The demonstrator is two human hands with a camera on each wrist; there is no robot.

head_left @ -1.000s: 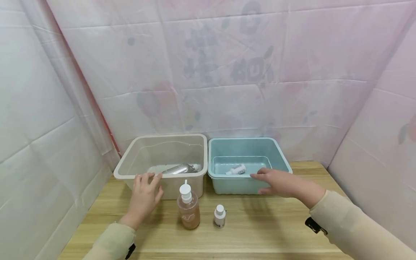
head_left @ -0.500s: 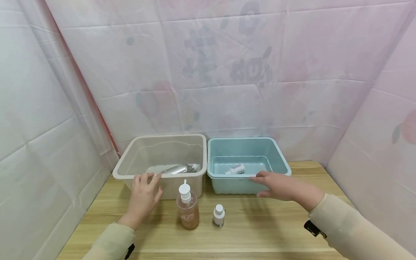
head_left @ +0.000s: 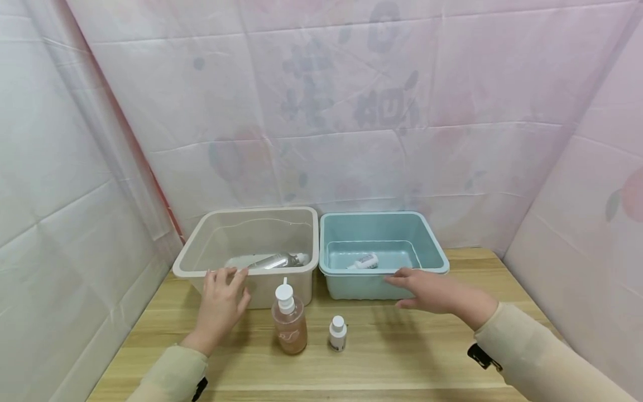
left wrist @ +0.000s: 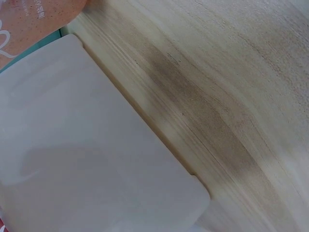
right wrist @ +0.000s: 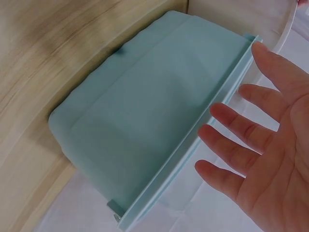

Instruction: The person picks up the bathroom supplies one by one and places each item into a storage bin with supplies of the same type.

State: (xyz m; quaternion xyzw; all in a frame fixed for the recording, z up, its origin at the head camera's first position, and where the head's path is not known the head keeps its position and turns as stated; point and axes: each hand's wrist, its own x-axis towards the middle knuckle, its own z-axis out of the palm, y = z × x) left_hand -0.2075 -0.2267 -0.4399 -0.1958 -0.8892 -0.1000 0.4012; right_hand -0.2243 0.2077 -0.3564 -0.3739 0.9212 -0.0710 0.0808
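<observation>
My left hand point(head_left: 219, 304) is at the front rim of a beige bin point(head_left: 281, 289), fingertips right at the edge and nothing in its grasp. Inside that bin lies a clear, silvery bottle point(head_left: 275, 261) with a whitish cap. Over the front of a light-blue bin point(head_left: 351, 286), my right hand point(head_left: 432, 291) hovers empty. The right wrist view shows its fingers spread, palm toward the bin's outer wall. A small white bottle point(head_left: 368, 261) lies on its side in the blue bin. The left wrist view shows the beige bin's wall point(left wrist: 96, 135) but not the hand.
Between the forearms, a pump bottle point(head_left: 290, 332) of pinkish-orange liquid stands upright on the wooden table point(head_left: 402, 363). Right of it stands another small white bottle point(head_left: 338, 335). A pale printed sheet point(head_left: 351, 167) hangs close behind both bins, with more sheeting at the sides.
My right hand has dipped slightly at the blue bin's rim. The left hand keeps its place, and the bins and bottles stay put; the head view has shifted a touch.
</observation>
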